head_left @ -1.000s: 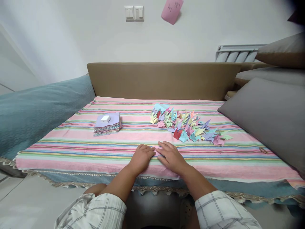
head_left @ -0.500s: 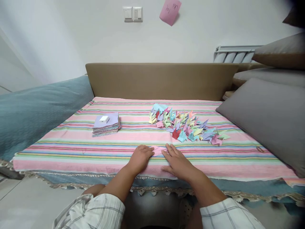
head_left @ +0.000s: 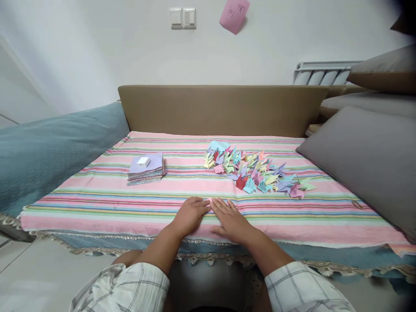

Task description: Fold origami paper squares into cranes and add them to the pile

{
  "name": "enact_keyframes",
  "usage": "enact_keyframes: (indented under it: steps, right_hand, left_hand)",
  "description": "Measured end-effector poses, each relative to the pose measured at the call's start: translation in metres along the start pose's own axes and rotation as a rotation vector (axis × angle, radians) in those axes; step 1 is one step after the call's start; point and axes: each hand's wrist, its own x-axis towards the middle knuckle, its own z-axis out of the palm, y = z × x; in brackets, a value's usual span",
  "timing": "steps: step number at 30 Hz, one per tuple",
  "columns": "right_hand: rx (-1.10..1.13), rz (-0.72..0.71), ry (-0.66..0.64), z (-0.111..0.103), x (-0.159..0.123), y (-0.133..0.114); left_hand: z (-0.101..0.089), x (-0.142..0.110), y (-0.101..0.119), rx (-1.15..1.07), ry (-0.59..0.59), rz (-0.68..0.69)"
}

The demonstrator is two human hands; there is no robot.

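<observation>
Most of a small piece of folded pink paper (head_left: pixel 210 200) is hidden under my fingers on the striped cloth; only a bit shows between my hands. My left hand (head_left: pixel 191 214) has its fingers close together, with the fingertips pinning the paper's left side. Flat across the paper from the right lies my right hand (head_left: pixel 230 220), fingers stretched and slightly spread, thumb apart on the cloth. The two hands' fingertips almost meet. Beyond the right hand is a heap of folded paper cranes (head_left: pixel 256 173) in many colours.
At the left, a stack of coloured paper sheets (head_left: pixel 146 177) carries a small white box-like object (head_left: pixel 143 162). Grey cushions (head_left: pixel 360 160) pile up at the right. A brown backrest (head_left: pixel 221 110) closes off the far side. A small brownish loop (head_left: pixel 357 204) lies near the cushion.
My right hand has slid left across the pink paper towards my left hand, covering most of it. The left hand stays nearly in place.
</observation>
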Motion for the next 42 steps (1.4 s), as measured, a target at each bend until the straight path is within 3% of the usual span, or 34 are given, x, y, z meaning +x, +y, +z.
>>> enact_keyframes:
  steps: [12,16,18,23,27,32,42]
  right_hand:
    - [0.038,0.006,-0.04,-0.004,0.001,0.001]
    - [0.041,0.009,-0.035,-0.006,0.001,0.0]
    - [0.04,0.01,-0.026,-0.005,0.001,0.0]
    - [0.023,0.033,0.041,-0.004,0.005,0.002]
    - [0.052,0.017,0.092,-0.006,0.008,0.007]
    - [0.151,0.047,0.171,-0.01,0.01,0.008]
    - [0.207,0.078,0.337,-0.007,0.016,0.007]
  left_hand:
    - [-0.03,-0.011,-0.018,0.028,-0.128,-0.054]
    - [-0.039,-0.01,-0.017,0.018,-0.006,-0.204]
    - [-0.036,-0.006,-0.013,-0.017,0.056,-0.173]
    - [-0.015,0.003,-0.004,-0.044,0.006,-0.006]
    - [-0.006,0.005,-0.003,-0.025,0.022,-0.021]
    - [-0.008,0.006,0.001,0.007,0.049,-0.016]
    - [-0.006,0.007,0.005,0.034,0.063,-0.131]
